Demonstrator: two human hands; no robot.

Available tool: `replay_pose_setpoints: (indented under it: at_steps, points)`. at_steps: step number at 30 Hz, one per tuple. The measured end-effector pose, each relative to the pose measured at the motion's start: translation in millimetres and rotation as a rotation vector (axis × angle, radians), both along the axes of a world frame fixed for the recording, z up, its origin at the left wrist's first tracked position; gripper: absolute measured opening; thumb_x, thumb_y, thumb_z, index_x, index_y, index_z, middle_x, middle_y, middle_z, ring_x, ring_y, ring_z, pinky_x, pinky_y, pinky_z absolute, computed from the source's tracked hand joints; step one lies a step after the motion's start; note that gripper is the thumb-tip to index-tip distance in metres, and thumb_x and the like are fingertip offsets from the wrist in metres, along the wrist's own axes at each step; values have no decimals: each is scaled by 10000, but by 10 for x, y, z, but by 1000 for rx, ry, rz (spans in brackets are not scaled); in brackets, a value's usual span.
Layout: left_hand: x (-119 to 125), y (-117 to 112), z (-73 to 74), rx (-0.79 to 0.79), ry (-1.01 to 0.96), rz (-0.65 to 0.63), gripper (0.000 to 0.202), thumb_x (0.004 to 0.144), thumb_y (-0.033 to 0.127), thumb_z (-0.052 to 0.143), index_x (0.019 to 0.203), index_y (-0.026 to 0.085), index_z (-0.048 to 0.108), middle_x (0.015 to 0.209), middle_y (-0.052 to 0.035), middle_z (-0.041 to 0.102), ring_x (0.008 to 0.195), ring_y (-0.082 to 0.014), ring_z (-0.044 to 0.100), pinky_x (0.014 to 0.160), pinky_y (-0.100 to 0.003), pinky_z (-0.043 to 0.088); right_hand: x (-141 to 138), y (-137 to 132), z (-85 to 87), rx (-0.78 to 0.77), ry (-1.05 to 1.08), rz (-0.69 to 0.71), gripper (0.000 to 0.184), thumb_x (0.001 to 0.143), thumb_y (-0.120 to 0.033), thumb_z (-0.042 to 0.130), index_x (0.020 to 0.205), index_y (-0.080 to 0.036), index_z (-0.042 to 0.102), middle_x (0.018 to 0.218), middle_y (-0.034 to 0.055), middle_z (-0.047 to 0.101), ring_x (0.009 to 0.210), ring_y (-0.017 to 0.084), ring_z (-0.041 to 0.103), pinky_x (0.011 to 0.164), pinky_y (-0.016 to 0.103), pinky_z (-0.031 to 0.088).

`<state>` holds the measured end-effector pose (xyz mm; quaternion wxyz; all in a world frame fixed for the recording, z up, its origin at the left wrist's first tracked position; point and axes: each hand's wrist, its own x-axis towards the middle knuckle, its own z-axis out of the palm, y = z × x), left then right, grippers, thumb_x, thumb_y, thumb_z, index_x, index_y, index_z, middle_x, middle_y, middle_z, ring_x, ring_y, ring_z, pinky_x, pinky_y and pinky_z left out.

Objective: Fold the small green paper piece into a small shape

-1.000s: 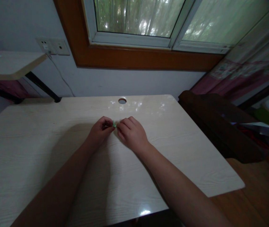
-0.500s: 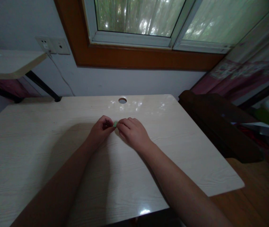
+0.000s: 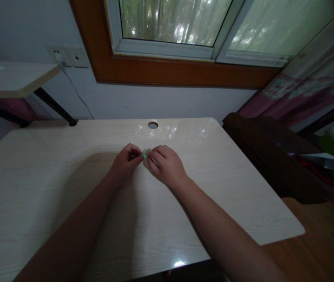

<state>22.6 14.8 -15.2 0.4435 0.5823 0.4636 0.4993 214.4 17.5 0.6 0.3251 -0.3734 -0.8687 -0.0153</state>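
A tiny pale green piece [image 3: 145, 153], perhaps folded paper, sits between my two hands over the middle of a light wood-grain desk [image 3: 67, 188]. My left hand [image 3: 127, 161] is curled, its fingertips pinching the piece's left side. The fingers of my right hand [image 3: 167, 166] are bent and pinch the right side. Both hands rest low on the desk top. Most of the green piece is hidden by my fingers.
A round cable hole [image 3: 152, 125] lies at the desk's far edge under a wood-framed window [image 3: 169, 74]. A small shelf [image 3: 14, 78] stands at left below a wall socket [image 3: 67, 56]. Dark brown furniture [image 3: 272, 156] and a curtain [image 3: 307, 86] are at right.
Both hands stay pinched on the green piece, with only slight finger shifts. The view has moved a little.
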Motion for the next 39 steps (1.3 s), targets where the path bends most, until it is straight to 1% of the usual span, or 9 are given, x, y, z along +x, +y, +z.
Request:
replay_pose_setpoints:
  at_steps: [6, 10, 15, 18, 21, 24, 30, 35, 39]
  points:
    - [-1, 2, -4, 20, -22, -15, 205, 783, 305, 743, 906, 203, 615, 875, 2, 625, 826, -149, 604, 776, -282, 489, 3, 12, -37, -90, 160, 42, 142, 956, -232, 559, 973, -187, 693, 941, 94, 676, 885, 204, 613, 792, 339, 500]
    - [8, 18, -37, 21, -107, -46, 312, 748, 306, 789, 976, 206, 601, 985, -19, 636, 858, -147, 632, 799, -293, 517, 7, 18, -63, -183, 308, 48, 127, 945, -194, 573, 983, -198, 695, 925, 71, 674, 858, 175, 633, 777, 299, 514]
    - [12, 44, -59, 32, -67, -1, 336, 751, 301, 796, 1005, 209, 596, 984, -21, 642, 857, -143, 640, 788, -287, 526, -1, 33, -90, -265, 435, 70, 100, 933, -197, 603, 939, -201, 703, 869, 51, 677, 813, 160, 629, 725, 282, 505]
    - [5, 51, -51, 17, -72, -14, 338, 760, 305, 789, 1026, 212, 602, 956, -18, 662, 849, -146, 649, 777, -280, 519, -13, 51, -124, -311, 468, 82, 98, 928, -206, 607, 921, -206, 705, 862, 45, 684, 800, 158, 630, 712, 284, 500]
    - [0, 49, -35, 1, -100, -36, 349, 754, 303, 793, 1037, 212, 610, 869, -4, 675, 814, -148, 652, 751, -271, 506, -24, 63, -164, -363, 497, 72, 94, 918, -230, 617, 906, -202, 706, 838, 36, 674, 764, 151, 617, 676, 273, 485]
    - [2, 42, -21, -1, -108, -16, 329, 744, 297, 794, 1013, 208, 626, 841, -3, 683, 795, -151, 654, 740, -273, 501, -34, 66, -187, -415, 523, 72, 91, 896, -242, 630, 864, -197, 703, 794, 26, 654, 713, 142, 596, 635, 262, 460]
    - [6, 38, -37, 38, -79, 9, 274, 751, 258, 782, 982, 207, 642, 851, -4, 668, 808, -145, 649, 768, -276, 514, -50, 61, -179, -492, 550, 71, 72, 851, -217, 635, 817, -189, 691, 743, 3, 614, 674, 132, 559, 630, 255, 435]
    - [1, 20, -47, 94, -58, -18, 228, 776, 242, 770, 974, 218, 661, 921, -7, 669, 841, -139, 645, 796, -277, 521, -42, 65, -180, -551, 556, 65, 88, 848, -239, 628, 789, -189, 671, 727, -4, 600, 671, 132, 537, 630, 254, 425]
    - [5, -6, -13, 95, -31, -72, 153, 802, 278, 752, 920, 207, 686, 925, -20, 677, 843, -155, 643, 801, -290, 523, -35, 61, -170, -564, 565, 113, 87, 852, -242, 628, 788, -188, 652, 723, -13, 575, 649, 122, 520, 620, 248, 419]
